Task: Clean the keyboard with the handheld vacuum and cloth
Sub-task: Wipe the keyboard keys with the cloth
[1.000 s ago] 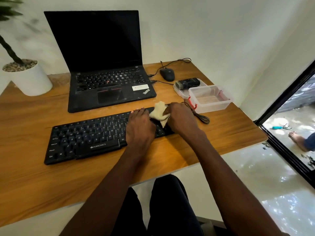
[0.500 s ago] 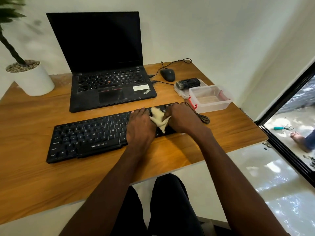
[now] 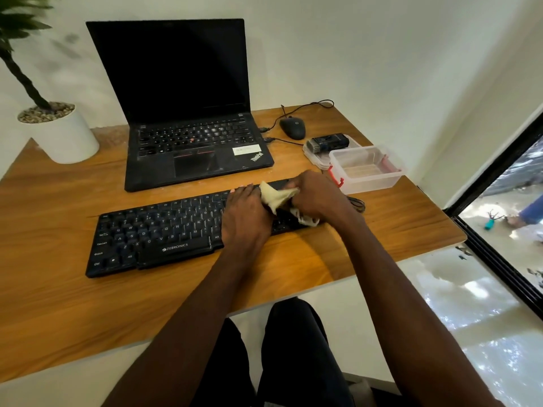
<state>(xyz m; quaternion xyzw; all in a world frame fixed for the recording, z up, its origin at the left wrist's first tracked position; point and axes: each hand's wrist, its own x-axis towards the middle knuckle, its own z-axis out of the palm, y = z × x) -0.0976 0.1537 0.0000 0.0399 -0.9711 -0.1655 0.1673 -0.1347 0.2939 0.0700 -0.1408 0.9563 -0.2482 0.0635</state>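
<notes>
The right hand (image 3: 318,198) grips the cloth (image 3: 277,196) on the keyboard (image 3: 164,230) (its right end hidden). The left hand (image 3: 245,218) lies flat beside it; the handheld vacuum (image 3: 329,142) sits beyond the keyboard.

Both forearms are bare from the bottom edge of the view up to the wrists, with no sleeve, watch or band on them. The left hand (image 3: 245,214) and right hand (image 3: 318,198) wear no gloves and no rings that show. Below the wooden desk (image 3: 58,289) edge, the legs are in plain black trousers (image 3: 293,356).
</notes>
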